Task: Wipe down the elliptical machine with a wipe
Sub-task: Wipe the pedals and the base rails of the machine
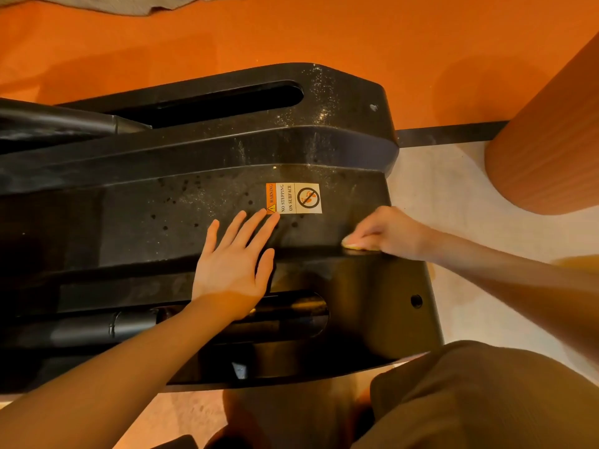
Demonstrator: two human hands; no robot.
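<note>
The black elliptical machine's rear housing [181, 202] fills the middle of the view, dusty and speckled, with a white and orange warning sticker [294, 198] on top. My left hand [235, 262] lies flat on the housing with fingers spread, its fingertips just below the sticker. My right hand [387, 231] holds a small pale yellowish wipe [353, 245] against the ridge near the housing's right end; most of the wipe is hidden under my fingers.
An orange ribbed cylinder [551, 144] stands close to the machine's right end. Orange floor lies beyond the machine, pale floor to the right. My knee in brown cloth [486, 393] is at the bottom right. Grey fabric [113, 3] lies at the top left.
</note>
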